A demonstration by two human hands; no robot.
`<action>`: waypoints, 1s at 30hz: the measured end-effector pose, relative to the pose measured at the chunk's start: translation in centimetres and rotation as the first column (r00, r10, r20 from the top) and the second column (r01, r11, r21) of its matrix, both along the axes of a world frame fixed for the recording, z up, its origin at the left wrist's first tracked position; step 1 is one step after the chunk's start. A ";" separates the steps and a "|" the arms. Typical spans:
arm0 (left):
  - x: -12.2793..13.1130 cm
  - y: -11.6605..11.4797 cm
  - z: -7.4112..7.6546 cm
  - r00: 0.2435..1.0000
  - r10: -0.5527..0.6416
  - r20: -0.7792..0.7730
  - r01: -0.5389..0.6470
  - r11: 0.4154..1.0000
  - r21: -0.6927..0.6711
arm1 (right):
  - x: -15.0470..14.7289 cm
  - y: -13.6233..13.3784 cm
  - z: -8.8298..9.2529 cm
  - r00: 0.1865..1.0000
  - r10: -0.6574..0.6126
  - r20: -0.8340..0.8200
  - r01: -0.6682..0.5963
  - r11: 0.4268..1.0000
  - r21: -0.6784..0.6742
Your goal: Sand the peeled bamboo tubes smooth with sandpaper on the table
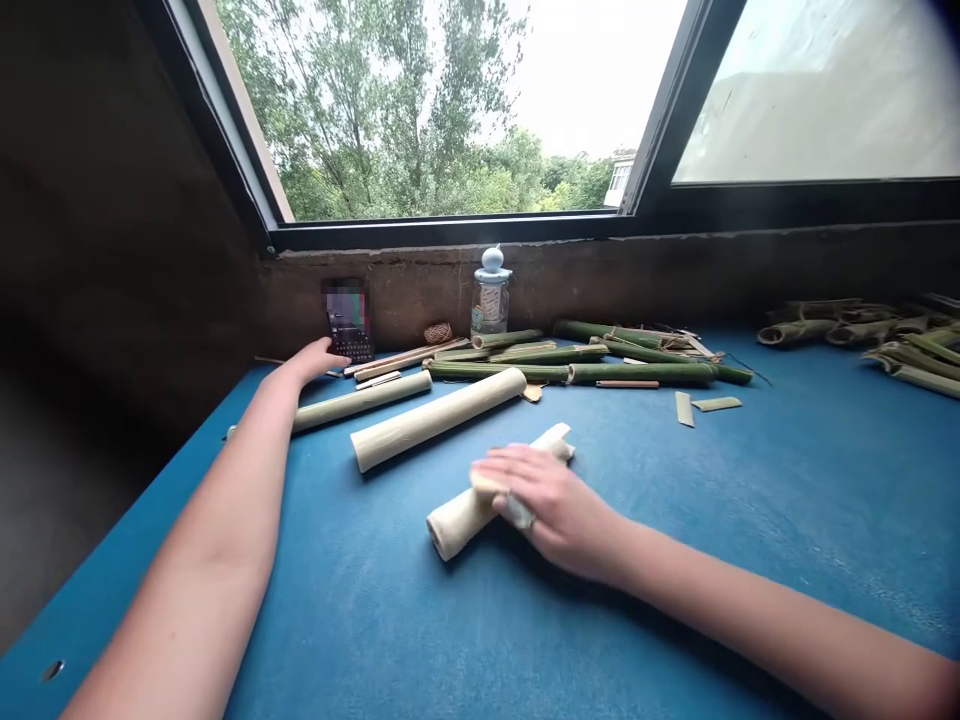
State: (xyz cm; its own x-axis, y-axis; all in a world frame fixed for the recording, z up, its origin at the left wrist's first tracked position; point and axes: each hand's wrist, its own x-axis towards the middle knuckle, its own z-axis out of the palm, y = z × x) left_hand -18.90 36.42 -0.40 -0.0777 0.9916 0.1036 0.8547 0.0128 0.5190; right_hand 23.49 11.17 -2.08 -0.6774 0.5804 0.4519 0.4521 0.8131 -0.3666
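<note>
My left hand (pixel 304 362) reaches to the back left, fingers stretched out at the lower edge of a phone (pixel 349 320) that leans upright against the wall. My right hand (pixel 551 500) is closed on a pale folded piece (pixel 487 483), pressed on a peeled bamboo tube (pixel 454 525). A greyish-white part shows by the thumb; its material is unclear from blur. The tube lies slanted on the blue table (pixel 360 620), its far end jagged. Beyond it rests a longer smooth bamboo tube (pixel 439 418). A thinner bamboo piece (pixel 364 400) lies partly behind my left forearm.
Green bamboo lengths (pixel 495 372) and split strips lie along the back, with a reddish pencil-like stick (pixel 628 384) before them. A lidded glass jar (pixel 490 300) stands by the wall. Two flat slips (pixel 684 408) lie at right; more bamboo (pixel 862 330) is piled far right.
</note>
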 end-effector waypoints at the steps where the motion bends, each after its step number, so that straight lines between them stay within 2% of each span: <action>1: -0.1 0.0 0.0 1.000 -0.003 0.006 0.003 1.000 -0.002 | -0.3 -0.5 0.1 0.996 0.089 0.013 -0.089 0.996 0.005; 3: 0.0 -0.1 0.0 1.000 -0.007 0.015 0.006 1.000 0.006 | -0.3 -0.3 0.2 0.981 0.191 0.022 -0.191 0.982 0.001; 4: 0.2 -0.3 0.0 1.000 0.000 0.011 0.000 1.000 0.012 | 0.0 0.2 0.1 0.984 0.178 0.015 -0.177 0.984 -0.006; 7: 1.2 -1.0 0.5 0.999 0.029 -0.042 -0.028 1.000 0.009 | 1.1 1.8 0.1 1.000 -0.011 -0.028 0.010 0.999 -0.035; 9: 2.0 -1.3 0.8 0.991 0.069 -0.119 -0.073 0.997 -0.032 | 1.0 1.4 0.2 0.998 -0.044 -0.037 0.042 0.998 -0.046; 11: 2.9 -1.6 1.1 0.973 0.117 -0.199 -0.133 0.989 -0.071 | 0.2 0.0 0.4 0.999 0.045 -0.020 -0.046 0.998 -0.050; 13: 3.5 -1.7 1.2 0.959 0.143 -0.244 -0.169 0.982 -0.088 | -0.4 -0.9 0.6 0.980 0.200 0.009 -0.200 0.980 -0.020; 15: 3.8 -1.9 1.3 0.957 0.145 -0.251 -0.172 0.981 -0.091 | -0.1 -0.5 0.4 0.961 0.273 0.035 -0.274 0.962 0.025; 16: 3.8 -1.9 1.3 0.958 0.143 -0.249 -0.170 0.981 -0.091 | 0.3 0.2 0.3 0.968 0.247 0.036 -0.248 0.968 0.040; 18: 3.9 -2.0 1.4 0.959 0.145 -0.242 -0.170 0.982 -0.087 | 1.3 1.6 0.1 0.993 0.119 0.022 -0.120 0.992 0.039; 20: 3.8 -2.1 1.5 0.961 0.141 -0.237 -0.164 0.983 -0.082 | 1.8 1.8 0.2 1.000 0.003 0.008 -0.003 1.000 0.016; 22: 3.7 -2.2 1.5 0.963 0.129 -0.237 -0.152 0.985 -0.083 | 1.4 0.7 0.4 1.000 0.008 0.017 -0.008 1.000 -0.004; 25: 3.6 -2.2 1.3 0.963 0.125 -0.240 -0.150 0.985 -0.090 | 0.7 -0.8 0.6 0.986 0.167 0.026 -0.166 0.986 -0.032; 26: 3.5 -2.2 1.2 0.963 0.128 -0.237 -0.154 0.984 -0.093 | 0.7 -0.7 0.6 0.983 0.184 0.016 -0.183 0.982 -0.036; 28: 3.4 -2.0 1.0 0.966 0.139 -0.216 -0.161 0.983 -0.087 | 1.3 0.3 0.5 0.994 0.107 -0.017 -0.107 0.994 -0.034; 30: 3.3 -1.5 0.8 0.977 0.163 -0.139 -0.166 0.986 -0.015 | 1.8 1.1 0.4 0.999 -0.018 -0.040 0.016 0.999 -0.033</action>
